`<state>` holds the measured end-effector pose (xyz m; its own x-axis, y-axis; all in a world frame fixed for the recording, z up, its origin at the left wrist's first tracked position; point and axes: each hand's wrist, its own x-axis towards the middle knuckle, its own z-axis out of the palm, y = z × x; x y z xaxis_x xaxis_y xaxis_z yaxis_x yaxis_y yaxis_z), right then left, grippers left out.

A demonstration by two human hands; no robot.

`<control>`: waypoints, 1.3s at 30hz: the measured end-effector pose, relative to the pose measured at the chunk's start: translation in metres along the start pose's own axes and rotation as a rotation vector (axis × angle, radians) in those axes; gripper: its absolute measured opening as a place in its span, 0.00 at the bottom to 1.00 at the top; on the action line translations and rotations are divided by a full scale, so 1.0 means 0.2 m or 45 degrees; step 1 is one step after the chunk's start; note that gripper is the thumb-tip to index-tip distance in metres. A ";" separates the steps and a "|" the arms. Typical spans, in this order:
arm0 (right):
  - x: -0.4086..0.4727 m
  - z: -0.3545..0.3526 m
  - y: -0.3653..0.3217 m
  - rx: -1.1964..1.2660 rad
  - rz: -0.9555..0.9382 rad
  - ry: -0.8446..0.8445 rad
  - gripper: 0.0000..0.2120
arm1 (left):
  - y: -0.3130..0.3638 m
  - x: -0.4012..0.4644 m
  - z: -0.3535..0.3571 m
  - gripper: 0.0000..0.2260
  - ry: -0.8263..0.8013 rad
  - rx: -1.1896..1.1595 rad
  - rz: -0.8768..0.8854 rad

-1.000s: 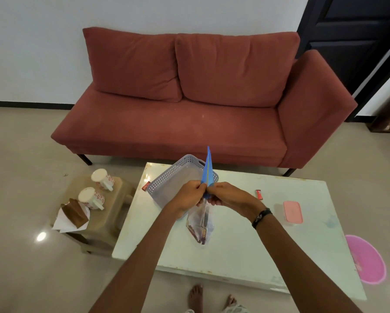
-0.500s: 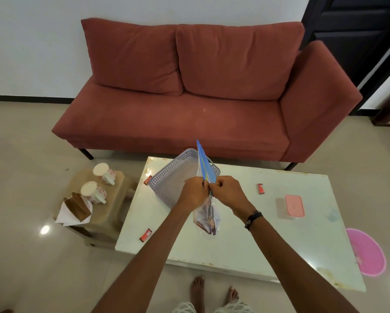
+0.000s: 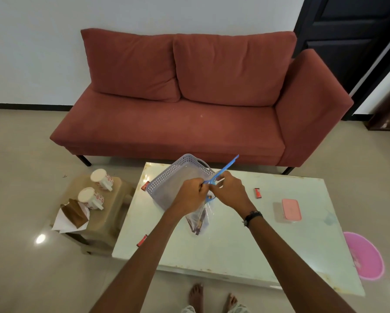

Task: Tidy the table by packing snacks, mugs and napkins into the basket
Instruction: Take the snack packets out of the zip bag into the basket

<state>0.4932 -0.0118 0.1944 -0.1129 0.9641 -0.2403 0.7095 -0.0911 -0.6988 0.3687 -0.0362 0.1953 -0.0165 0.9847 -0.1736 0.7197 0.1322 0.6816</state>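
Both hands pinch the blue zip strip of a clear bag (image 3: 198, 221) with dark snacks inside; it hangs above the white table (image 3: 246, 242). My left hand (image 3: 189, 196) and my right hand (image 3: 229, 190) meet at the bag's top, in front of the grey perforated basket (image 3: 167, 184), which stands on the table's far left. Small red snack packets lie on the table: one (image 3: 258, 192) right of my hands, one (image 3: 142, 240) at the left edge, one (image 3: 145, 185) beside the basket. Two white patterned mugs (image 3: 101, 178) (image 3: 90, 197) and napkins (image 3: 73, 216) sit on a low stool.
A pink lidded box (image 3: 291, 210) lies on the table's right part. The brown stool (image 3: 108, 213) stands left of the table. A red sofa (image 3: 189, 114) runs behind it. A pink round object (image 3: 363, 256) lies on the floor at right. My bare feet (image 3: 212, 298) are near the table's front edge.
The blue zip strip has swung from pointing up to slanting up and right. My hands stay together on the bag. The camera has tilted, showing more of the near floor.
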 end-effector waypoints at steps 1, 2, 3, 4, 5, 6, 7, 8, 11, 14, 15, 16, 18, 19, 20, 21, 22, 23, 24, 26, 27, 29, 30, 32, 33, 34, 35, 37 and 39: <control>0.02 0.01 -0.01 -0.027 -0.039 0.034 0.11 | -0.01 0.00 0.00 0.10 -0.025 0.022 0.004; 0.03 0.01 -0.01 -0.062 -0.071 0.045 0.08 | -0.02 -0.01 0.00 0.10 -0.041 0.041 -0.009; 0.03 0.02 -0.01 -0.096 -0.102 0.048 0.06 | -0.04 -0.01 0.01 0.09 -0.045 0.068 -0.036; 0.02 0.03 -0.01 -0.117 -0.115 0.029 0.06 | -0.05 -0.02 0.01 0.08 -0.033 0.117 -0.063; 0.01 0.04 -0.01 -0.117 -0.138 0.001 0.06 | -0.05 -0.03 0.02 0.06 -0.006 0.179 -0.083; -0.01 0.05 0.00 -0.108 -0.157 -0.025 0.07 | -0.06 -0.04 0.02 0.06 0.029 0.239 -0.085; -0.02 0.07 0.01 -0.102 -0.175 -0.041 0.07 | -0.06 -0.04 0.04 0.09 0.069 0.284 -0.078; -0.04 0.09 0.02 -0.103 -0.175 -0.059 0.07 | -0.06 -0.04 0.05 0.10 0.108 0.315 -0.068; -0.06 0.11 0.04 -0.106 -0.156 -0.037 0.07 | -0.05 -0.05 0.07 0.07 0.146 0.303 -0.086; -0.07 0.09 0.08 -0.157 -0.054 0.010 0.08 | -0.09 -0.06 0.07 0.06 0.191 0.162 -0.194; -0.07 0.07 0.11 -0.193 -0.013 0.009 0.08 | -0.11 -0.07 0.07 0.06 0.220 0.115 -0.233; -0.07 0.05 0.13 -0.236 0.034 -0.012 0.09 | -0.12 -0.07 0.07 0.05 0.244 0.062 -0.262; -0.06 0.04 0.15 -0.315 0.093 -0.092 0.10 | -0.14 -0.08 0.08 0.04 0.237 -0.032 -0.273; -0.06 0.04 0.15 -0.334 0.097 -0.129 0.11 | -0.14 -0.09 0.08 0.04 0.213 -0.048 -0.266; -0.05 0.05 0.14 -0.341 0.103 -0.146 0.12 | -0.13 -0.09 0.08 0.04 0.193 -0.056 -0.255; -0.05 0.06 0.12 -0.344 0.101 -0.145 0.13 | -0.13 -0.10 0.09 0.04 0.187 -0.074 -0.238; -0.04 0.07 0.09 -0.339 0.094 -0.132 0.12 | -0.12 -0.10 0.10 0.04 0.186 -0.097 -0.220; -0.03 0.09 0.07 -0.322 0.072 -0.101 0.10 | -0.12 -0.10 0.10 0.04 0.184 -0.110 -0.204; -0.03 0.10 0.04 -0.303 0.056 -0.063 0.07 | -0.12 -0.10 0.10 0.06 0.177 -0.101 -0.198; -0.02 0.12 0.02 -0.267 0.019 -0.005 0.06 | -0.13 -0.11 0.09 0.06 0.155 -0.017 -0.188; -0.02 0.13 0.02 -0.253 -0.001 0.001 0.06 | -0.15 -0.12 0.09 0.05 0.151 0.056 -0.178; -0.04 0.15 0.03 -0.223 -0.057 -0.022 0.08 | -0.17 -0.13 0.08 0.05 0.184 0.206 -0.146; -0.05 0.16 0.03 -0.210 -0.087 -0.037 0.09 | -0.17 -0.13 0.08 0.08 0.209 0.258 -0.122; -0.08 0.19 0.04 -0.185 -0.136 -0.058 0.09 | -0.16 -0.12 0.09 0.10 0.225 0.309 -0.049; -0.09 0.20 0.03 -0.178 -0.149 -0.059 0.10 | -0.15 -0.12 0.09 0.09 0.204 0.333 -0.021; -0.09 0.20 0.03 -0.174 -0.153 -0.059 0.10 | -0.14 -0.12 0.09 0.09 0.186 0.342 -0.016; -0.10 0.19 0.03 -0.170 -0.151 -0.052 0.10 | -0.15 -0.11 0.10 0.08 0.182 0.325 -0.022; -0.09 0.16 0.07 -0.190 -0.098 -0.016 0.09 | -0.16 -0.10 0.09 0.08 0.211 0.257 -0.070; -0.08 0.13 0.11 -0.258 -0.026 0.019 0.08 | -0.18 -0.11 0.07 0.08 0.253 0.219 -0.119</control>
<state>0.4937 -0.0361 0.1656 -0.1191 0.9690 -0.2165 0.8329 -0.0212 -0.5530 0.3523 -0.0635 0.1643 -0.2119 0.9744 -0.0754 0.8155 0.2188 0.5358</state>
